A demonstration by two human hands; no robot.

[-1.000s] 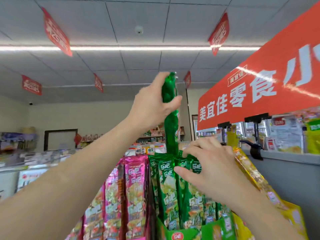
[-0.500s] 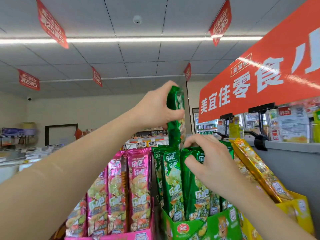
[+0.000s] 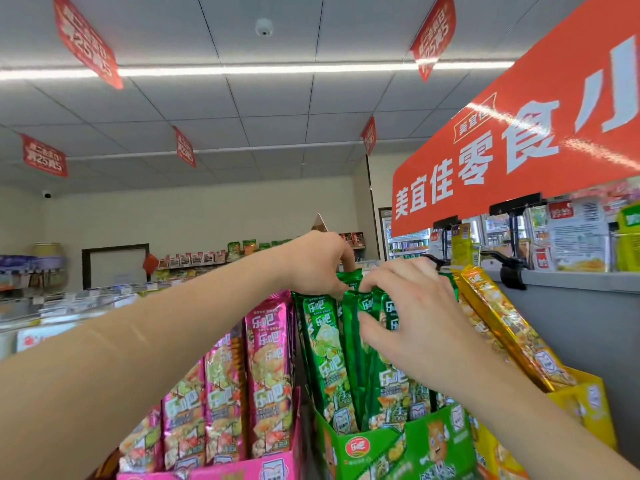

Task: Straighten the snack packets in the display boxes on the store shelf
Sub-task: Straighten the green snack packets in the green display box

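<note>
Left hand [image 3: 313, 263], seemingly right hand [image 3: 414, 317], pinch green packets [image 3: 323, 355]

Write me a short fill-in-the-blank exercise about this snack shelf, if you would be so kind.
1. The left hand and right hand both grip the tops of the green packets, which stand in a ____ box.
2. The pink packets stand to the ____ of the green packets.
3. The rightmost box is ____.
Missing words: green; left; yellow.

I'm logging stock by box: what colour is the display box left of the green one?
Pink; the display box shows best in the head view.
</note>
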